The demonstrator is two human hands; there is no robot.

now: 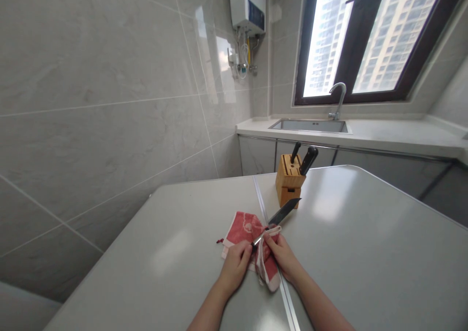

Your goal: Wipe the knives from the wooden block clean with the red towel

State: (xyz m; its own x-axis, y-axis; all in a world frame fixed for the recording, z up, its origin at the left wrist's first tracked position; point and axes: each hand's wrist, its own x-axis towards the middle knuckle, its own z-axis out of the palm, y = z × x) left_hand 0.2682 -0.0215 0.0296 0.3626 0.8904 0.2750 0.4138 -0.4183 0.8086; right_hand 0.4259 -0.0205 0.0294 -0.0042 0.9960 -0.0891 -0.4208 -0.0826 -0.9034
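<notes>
— Two bare forearms (215, 298) reach in over the surface (175, 267). What have the hands got?
— The left hand (235, 263) grips the knife (283, 212) at its handle end; the right hand (282, 256) pinches a bunched red cloth (239, 226) about the handle.
— Where's its blade?
— Out beyond the cloth, pointing away toward the wooden knife block (290, 181).
— So, wiping?
— I'd judge so, at the handle. The next move calls for a firm left grip, and right fingers clear of the edge if the cloth goes up the blade.
</notes>
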